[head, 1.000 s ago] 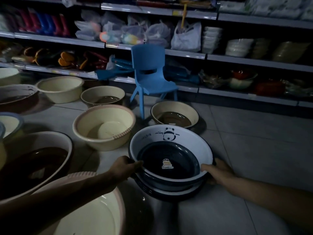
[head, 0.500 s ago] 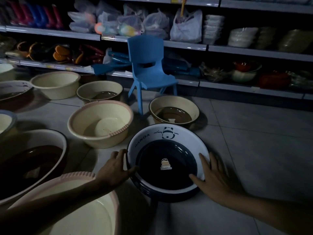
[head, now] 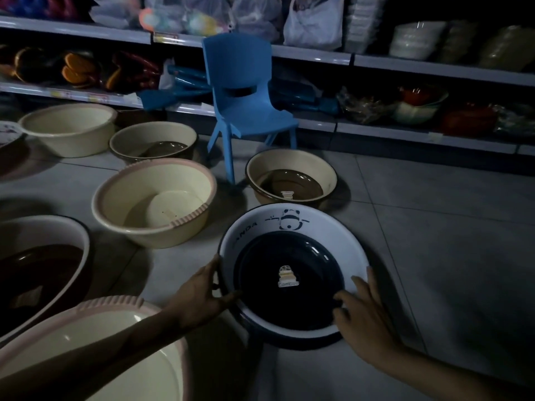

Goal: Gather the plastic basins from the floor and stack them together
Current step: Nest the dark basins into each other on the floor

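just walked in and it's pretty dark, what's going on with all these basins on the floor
A person is gathering basins in a shop aisle. Their left hand grips the left rim of a white panda basin with a dark bottom, and their right hand rests with straight fingers on its right side. A cream basin and a brown-bottomed basin, among others, lie unstacked on the floor near a blue chair.

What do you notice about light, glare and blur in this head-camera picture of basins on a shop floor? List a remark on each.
Head view, light: dim throughout, the floor at right nearly black, the white wall of the panda basin brightest. Head view, glare: thin glints on that basin's dark bottom. Head view, blur: the plastic bags at top smeared, the blue chair fairly sharp.
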Available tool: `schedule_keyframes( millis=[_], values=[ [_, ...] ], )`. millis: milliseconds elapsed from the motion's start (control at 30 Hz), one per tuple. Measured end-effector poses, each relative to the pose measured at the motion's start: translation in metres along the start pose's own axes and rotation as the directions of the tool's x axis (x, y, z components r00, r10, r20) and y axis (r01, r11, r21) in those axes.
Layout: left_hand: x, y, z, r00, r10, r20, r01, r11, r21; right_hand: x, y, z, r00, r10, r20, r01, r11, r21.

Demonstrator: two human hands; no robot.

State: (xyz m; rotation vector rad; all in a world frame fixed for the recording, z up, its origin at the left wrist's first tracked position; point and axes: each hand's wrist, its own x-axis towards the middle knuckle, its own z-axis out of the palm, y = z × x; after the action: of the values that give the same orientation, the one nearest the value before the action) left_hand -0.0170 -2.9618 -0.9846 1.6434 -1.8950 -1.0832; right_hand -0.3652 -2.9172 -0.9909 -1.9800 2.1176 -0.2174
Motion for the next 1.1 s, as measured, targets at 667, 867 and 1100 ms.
schedule_keyframes(
  millis=[667, 867, 1100],
  values=[
    [0.103, 0.097, 0.07, 0.994, -0.062, 0.095, 0.081, 0.975, -0.205, 0.043, 0.078, -0.037, 0.933, 0.354, -0.068, -0.357, 0.934, -0.032],
    [0.092, 0.109, 0.107, 0.976, -0.184, -0.115, 0.123, 0.905, -0.407, 0.058, 0.072, -0.033, 0.902, 0.419, -0.101, -0.429, 0.898, -0.1],
    [0.074, 0.116, 0.07, 0.977, -0.208, 0.04, 0.193, 0.798, -0.57, 0.048, 0.051, -0.034, 0.975, 0.102, -0.198, -0.095, 0.995, 0.044]
  ],
)
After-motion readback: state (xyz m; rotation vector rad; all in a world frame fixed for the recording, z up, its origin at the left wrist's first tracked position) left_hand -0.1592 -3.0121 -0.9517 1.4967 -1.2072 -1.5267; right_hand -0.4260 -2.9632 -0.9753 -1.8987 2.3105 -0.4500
